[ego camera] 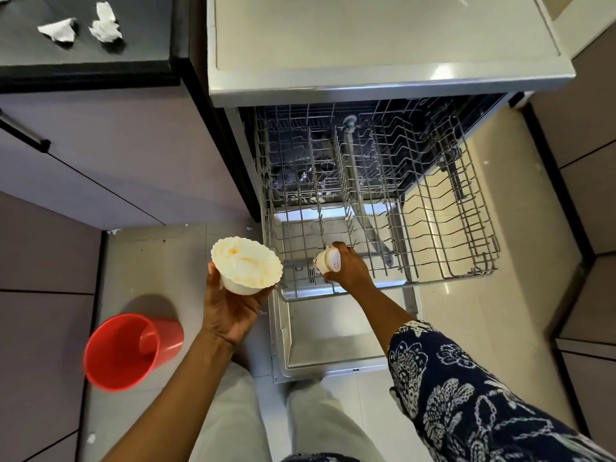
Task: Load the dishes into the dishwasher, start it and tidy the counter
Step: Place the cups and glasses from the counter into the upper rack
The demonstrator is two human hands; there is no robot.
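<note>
Dishes held in both hands at the open dishwasher (366, 45).
A soiled white bowl (246, 265) is cupped from beneath in the left hand (230, 311), at 9 o'clock of the pulled-out rack (480, 271). A small cup (328, 263), tilted on its side, is gripped in the right hand (350, 270) over the rack's 7 o'clock corner. A red bin (123, 351) is seen on the floor (150, 261) at 8 o'clock; crumpled paper (105, 23) is scattered on the dark tabletop (83, 58) at 11 o'clock.
</note>
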